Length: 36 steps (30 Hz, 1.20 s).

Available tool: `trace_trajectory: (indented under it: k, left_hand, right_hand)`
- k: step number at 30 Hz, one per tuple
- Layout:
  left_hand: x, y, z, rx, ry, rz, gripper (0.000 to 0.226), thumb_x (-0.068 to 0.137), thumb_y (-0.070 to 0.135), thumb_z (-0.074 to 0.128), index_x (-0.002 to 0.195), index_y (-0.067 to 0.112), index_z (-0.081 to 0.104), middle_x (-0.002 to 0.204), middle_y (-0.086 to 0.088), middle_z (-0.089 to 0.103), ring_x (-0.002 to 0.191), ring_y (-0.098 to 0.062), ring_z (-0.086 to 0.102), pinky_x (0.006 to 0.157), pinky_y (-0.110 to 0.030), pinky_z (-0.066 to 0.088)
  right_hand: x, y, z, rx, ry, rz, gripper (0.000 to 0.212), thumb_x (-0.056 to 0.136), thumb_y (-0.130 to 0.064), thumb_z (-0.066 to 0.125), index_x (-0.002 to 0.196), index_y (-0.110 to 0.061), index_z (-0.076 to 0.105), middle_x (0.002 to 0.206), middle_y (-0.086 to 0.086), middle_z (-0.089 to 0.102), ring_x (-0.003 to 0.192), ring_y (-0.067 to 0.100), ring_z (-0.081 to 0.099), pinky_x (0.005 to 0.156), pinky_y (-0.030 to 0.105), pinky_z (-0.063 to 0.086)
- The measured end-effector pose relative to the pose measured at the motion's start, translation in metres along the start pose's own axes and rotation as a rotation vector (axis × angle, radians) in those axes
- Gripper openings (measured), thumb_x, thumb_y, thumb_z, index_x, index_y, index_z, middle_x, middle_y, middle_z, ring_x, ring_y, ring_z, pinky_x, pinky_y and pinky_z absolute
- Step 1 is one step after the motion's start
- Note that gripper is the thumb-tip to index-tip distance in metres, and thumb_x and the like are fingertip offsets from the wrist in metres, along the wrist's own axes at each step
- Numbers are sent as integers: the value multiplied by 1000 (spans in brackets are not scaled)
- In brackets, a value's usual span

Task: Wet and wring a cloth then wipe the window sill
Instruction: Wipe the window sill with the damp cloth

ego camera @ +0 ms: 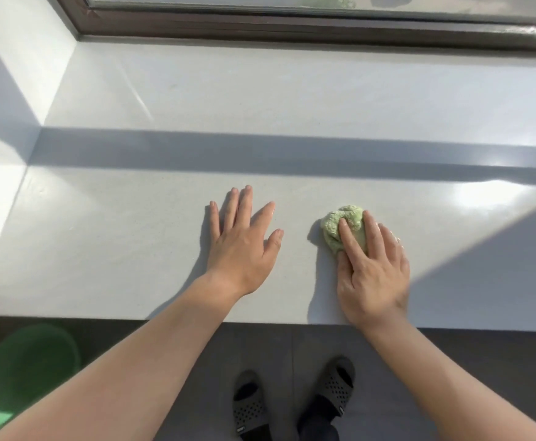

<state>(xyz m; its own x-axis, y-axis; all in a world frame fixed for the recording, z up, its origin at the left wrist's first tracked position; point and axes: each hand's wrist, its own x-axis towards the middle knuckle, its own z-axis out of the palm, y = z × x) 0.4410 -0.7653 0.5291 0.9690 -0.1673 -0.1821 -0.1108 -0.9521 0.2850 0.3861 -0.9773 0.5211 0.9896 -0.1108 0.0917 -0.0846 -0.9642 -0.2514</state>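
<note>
A crumpled light green cloth (339, 225) lies on the wide white window sill (133, 224), right of centre and near the front edge. My right hand (371, 265) presses down on the cloth, fingers spread over its near half. My left hand (244, 240) rests flat on the bare sill to the left of the cloth, fingers apart, holding nothing. A shiny patch shows on the sill to the right of the cloth.
The dark window frame (292, 27) runs along the back of the sill, and a white side wall (5, 106) closes the left end. A green basin (27, 367) stands on the grey floor at lower left. My feet in dark slippers (292, 399) are below the sill edge.
</note>
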Motion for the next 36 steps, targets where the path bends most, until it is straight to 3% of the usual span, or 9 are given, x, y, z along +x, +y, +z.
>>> trace_trajectory:
  k: [6, 8, 12, 14, 20, 22, 27, 33, 36]
  left_hand:
    - [15, 35, 5, -38, 5, 17, 58, 101, 52, 17, 156, 32, 14, 166, -4, -10, 150, -20, -22, 116, -56, -20]
    - [25, 42, 6, -47, -19, -28, 59, 101, 54, 15, 156, 34, 12, 166, -3, -12, 149, -22, -24, 114, -59, -21]
    - [34, 53, 11, 14, -56, -94, 59, 100, 56, 12, 156, 36, 8, 165, -4, -16, 148, -26, -27, 112, -64, -20]
    - [33, 54, 12, 38, -39, -105, 59, 100, 55, 13, 155, 37, 10, 166, -4, -14, 149, -26, -25, 112, -65, -18]
    - [49, 57, 6, -44, 59, -110, 51, 101, 51, 23, 147, 32, 33, 163, -13, 8, 151, -29, -8, 116, -59, -15]
    - [61, 54, 4, -53, 59, -113, 54, 101, 53, 22, 151, 33, 27, 165, -12, 1, 151, -30, -12, 117, -55, -17]
    - [92, 51, 1, 8, 18, -111, 60, 101, 54, 20, 156, 33, 13, 166, -7, -9, 150, -29, -20, 116, -58, -17]
    - [100, 50, 9, 116, -4, -143, 64, 98, 61, 10, 156, 39, -3, 165, -4, -18, 148, -33, -25, 112, -67, -14]
    - [98, 48, 11, 143, 5, -148, 64, 98, 60, 11, 155, 39, -5, 164, -4, -19, 148, -33, -24, 112, -68, -13]
  right_hand:
    - [-35, 30, -9, 41, -133, -622, 48, 96, -29, 52, 144, -33, 48, 158, 4, 32, 142, 32, 35, 114, 53, 29]
    - [-10, 54, -11, 9, -119, -583, 46, 97, -32, 51, 143, -36, 48, 158, 2, 34, 141, 31, 36, 115, 51, 28]
    - [66, 81, -16, 12, -96, -60, 50, 97, -44, 32, 147, -42, 37, 162, -2, 23, 144, 30, 23, 117, 50, 21]
    - [70, 67, -12, -6, -85, 36, 52, 97, -42, 30, 148, -41, 35, 162, -1, 21, 145, 30, 21, 117, 50, 19]
    - [24, 72, -12, 44, -171, -576, 45, 98, -34, 48, 142, -39, 48, 158, -1, 34, 142, 29, 35, 116, 50, 25]
    - [61, 84, -16, -6, -218, -507, 46, 99, -39, 42, 145, -44, 42, 160, -4, 29, 144, 28, 29, 118, 49, 19]
    - [172, 67, -8, -10, -178, 49, 52, 99, -42, 33, 151, -44, 24, 165, -5, 8, 148, 27, 11, 120, 47, 9]
    - [163, 43, 5, -8, -261, -487, 49, 100, -42, 34, 149, -46, 30, 164, -5, 16, 147, 28, 17, 121, 46, 10]
    - [204, 66, 1, -37, -267, -435, 49, 100, -42, 30, 149, -48, 28, 164, -7, 14, 147, 26, 15, 121, 43, 7]
